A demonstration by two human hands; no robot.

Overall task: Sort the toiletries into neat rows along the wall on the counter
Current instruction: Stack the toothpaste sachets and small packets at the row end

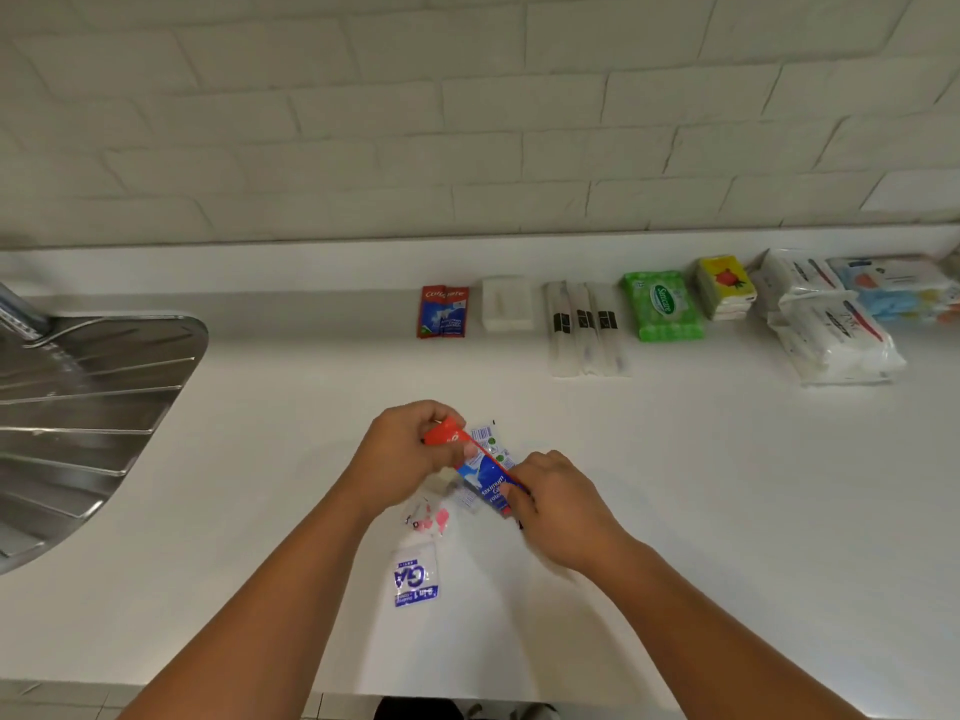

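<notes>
Both hands hold red-and-blue toothpaste sachets (485,472) just above the white counter (675,485). My left hand (402,454) pinches the red top end; my right hand (556,504) grips the lower end. Under my hands lie a clear packet with pink pieces (428,519) and a blue-and-white sachet (415,579). Along the wall runs a row: a toothpaste sachet (442,311), a white soap box (506,304), wrapped toothbrushes (587,327), a green tissue pack (665,304), a yellow pack stack (724,285) and white wipe packs (831,335).
A steel sink drainboard (78,407) takes up the left side, with a tap (21,314) at its back. A white tiled wall (467,122) rises behind the counter. A blue-and-white pack (898,288) sits at the far right of the row.
</notes>
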